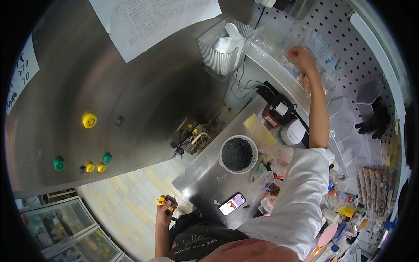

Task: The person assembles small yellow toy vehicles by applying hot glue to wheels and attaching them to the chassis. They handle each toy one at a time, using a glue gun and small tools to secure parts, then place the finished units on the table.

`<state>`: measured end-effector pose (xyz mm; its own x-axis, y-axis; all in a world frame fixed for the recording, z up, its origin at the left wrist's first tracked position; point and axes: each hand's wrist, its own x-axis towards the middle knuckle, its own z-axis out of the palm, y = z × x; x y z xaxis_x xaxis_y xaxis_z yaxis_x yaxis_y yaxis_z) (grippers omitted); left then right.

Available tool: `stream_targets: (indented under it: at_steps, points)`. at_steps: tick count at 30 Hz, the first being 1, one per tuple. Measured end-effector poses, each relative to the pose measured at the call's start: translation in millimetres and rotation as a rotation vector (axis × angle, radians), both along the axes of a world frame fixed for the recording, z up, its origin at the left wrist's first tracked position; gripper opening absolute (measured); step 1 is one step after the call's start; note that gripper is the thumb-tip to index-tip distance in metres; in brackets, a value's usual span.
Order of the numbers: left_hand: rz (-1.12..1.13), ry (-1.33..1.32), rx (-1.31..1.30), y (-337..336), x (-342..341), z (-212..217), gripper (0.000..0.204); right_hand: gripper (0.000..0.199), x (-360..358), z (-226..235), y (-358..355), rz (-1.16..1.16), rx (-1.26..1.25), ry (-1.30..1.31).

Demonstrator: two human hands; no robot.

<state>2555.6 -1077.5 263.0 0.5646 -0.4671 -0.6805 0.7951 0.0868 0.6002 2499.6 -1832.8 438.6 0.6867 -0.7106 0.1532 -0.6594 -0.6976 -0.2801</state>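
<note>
Low on the left, my left hand (166, 206) is closed around a cluster of small yellow and black pieces (163, 201); their kind is too small to tell. My right arm stretches up to the shelf on the right. There my right hand (300, 57) has its fingers curled at clear plastic bags (321, 46) above a white shelf bin (279, 65). Whatever its fingertips pinch is hidden. Just below that hand lies a clear bag with small pinkish-brown contents (305, 83).
A steel table (205, 179) carries a white tub of black pellets (237, 153), a lit phone (232, 204) and a red-black device (277, 111). Yellow smiley magnets (89, 120) stick to the steel panel (144, 96). A ribbed clear bin (222, 48) hangs there. Clutter (345, 209) crowds the right.
</note>
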Motion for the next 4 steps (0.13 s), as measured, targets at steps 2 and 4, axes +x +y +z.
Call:
stream_targets:
  at_steps: [2, 4]
  points:
    - [0.004, -0.009, 0.014, 3, 0, 0, 0.029, 0.034, -4, 5, 8, -0.007, -0.081, -0.052]
    - [-0.009, 0.000, 0.009, 2, 0, -2, 0.031, 0.033, -11, 1, -3, -0.055, -0.201, -0.002]
